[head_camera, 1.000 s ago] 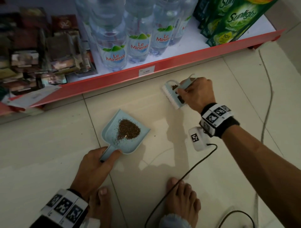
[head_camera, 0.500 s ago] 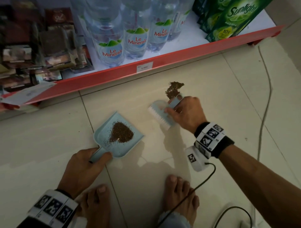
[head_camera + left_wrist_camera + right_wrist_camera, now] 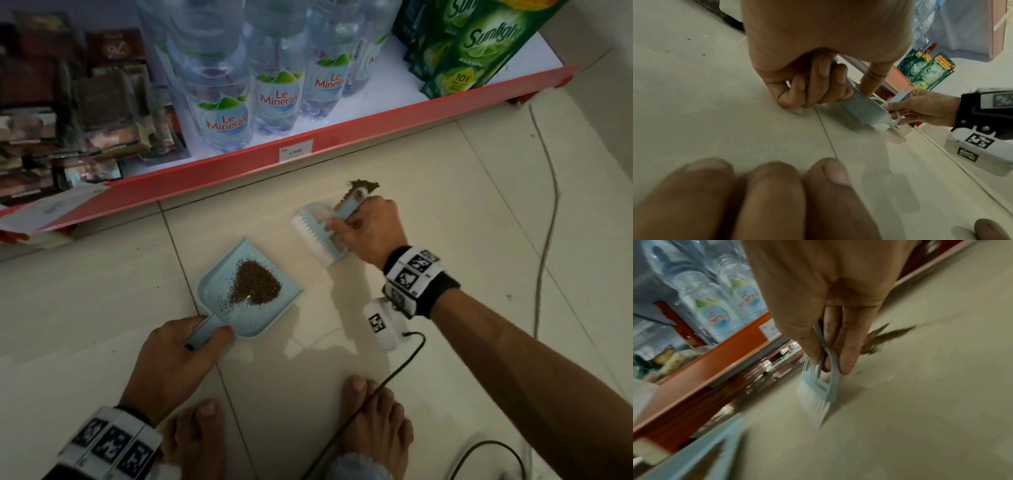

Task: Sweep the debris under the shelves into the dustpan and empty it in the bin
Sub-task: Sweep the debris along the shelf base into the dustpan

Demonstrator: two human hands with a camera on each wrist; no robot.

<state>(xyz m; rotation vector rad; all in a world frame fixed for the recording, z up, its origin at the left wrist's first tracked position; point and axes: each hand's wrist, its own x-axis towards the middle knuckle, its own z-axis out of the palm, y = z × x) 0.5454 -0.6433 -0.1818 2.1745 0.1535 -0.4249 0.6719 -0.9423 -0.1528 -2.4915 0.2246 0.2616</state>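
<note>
1. The left hand [image 3: 178, 356] has its fingers wrapped round the handle of the dustpan [image 3: 253, 301], which has stayed flat on the floor with its brown heap.
2. The right hand [image 3: 368, 228] has its fingers pinching the brush [image 3: 320, 236], drawn back toward the pan, so one pile of debris [image 3: 361, 186] is left beyond the knuckles, unswept.
3. Farther — bottles [image 3: 226, 113] read "Le Minerale", packs [image 3: 479, 51] read "Sunlight", "10X".

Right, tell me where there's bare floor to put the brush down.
Bare tile lies left of the dustpan, between the shelf edge and the left hand. More lies right of the right hand, up to the pale cable. It is crowded between dustpan, brush and loose debris, and near the feet with the black cable.
</note>
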